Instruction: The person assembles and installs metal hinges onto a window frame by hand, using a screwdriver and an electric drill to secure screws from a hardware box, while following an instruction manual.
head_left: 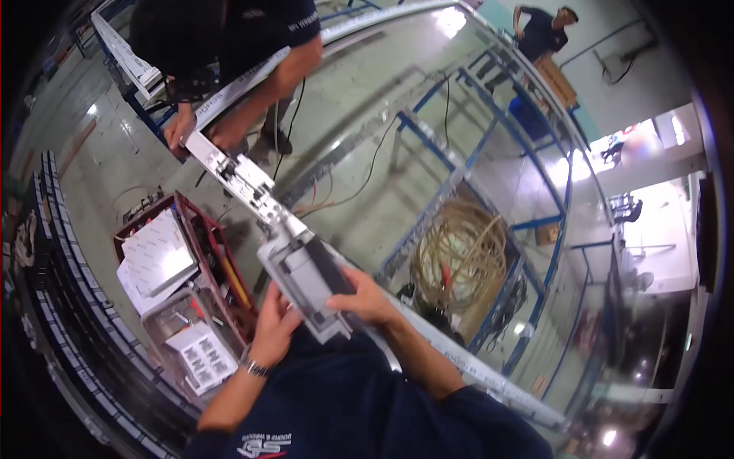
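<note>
A grey, box-like metal profile piece [310,275] lies slantwise in front of my body, its surface a little blurred. My left hand [271,325] presses its fingers against the left side near the close end, a metal watch on that wrist. On the opposite side, my right hand [365,298] grips the edge, thumb on top. Beyond the piece runs a line of silver metal fittings [245,183] with bracket-like parts. At the far end of those fittings, a co-worker's hand [181,131] touches the white frame bar; the other hand is close beside it.
On the left stands a red tool cart [248,306] with papers and a white box [202,356]. Dark profiles [84,298] are stacked farther left. To the right, a blue steel frame [489,130] surrounds a coiled hose [459,249]. Another person [541,34] stands far back.
</note>
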Demonstrator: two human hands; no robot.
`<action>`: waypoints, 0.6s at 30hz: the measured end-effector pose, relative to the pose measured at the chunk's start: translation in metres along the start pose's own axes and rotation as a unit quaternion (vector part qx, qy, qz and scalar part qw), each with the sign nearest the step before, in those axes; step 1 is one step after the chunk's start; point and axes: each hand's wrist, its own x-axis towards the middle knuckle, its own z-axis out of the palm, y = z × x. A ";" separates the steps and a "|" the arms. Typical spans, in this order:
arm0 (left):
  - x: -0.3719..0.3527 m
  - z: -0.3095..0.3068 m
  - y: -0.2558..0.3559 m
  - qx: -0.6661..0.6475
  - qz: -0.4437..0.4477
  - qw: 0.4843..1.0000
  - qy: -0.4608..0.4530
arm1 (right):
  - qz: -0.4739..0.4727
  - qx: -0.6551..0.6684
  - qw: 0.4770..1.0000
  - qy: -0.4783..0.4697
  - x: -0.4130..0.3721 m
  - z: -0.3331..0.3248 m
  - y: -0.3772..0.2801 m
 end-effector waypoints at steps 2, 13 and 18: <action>0.018 0.038 -0.013 0.038 -0.019 0.998 0.035 | -0.011 0.053 0.996 0.068 -0.024 -0.006 0.002; 0.057 0.123 -0.064 0.105 -0.197 0.972 -0.071 | -0.080 -0.346 0.889 0.288 -0.114 -0.050 0.023; 0.053 0.124 -0.083 0.068 -0.215 0.971 -0.084 | -0.092 -0.373 0.885 0.265 -0.134 -0.064 0.017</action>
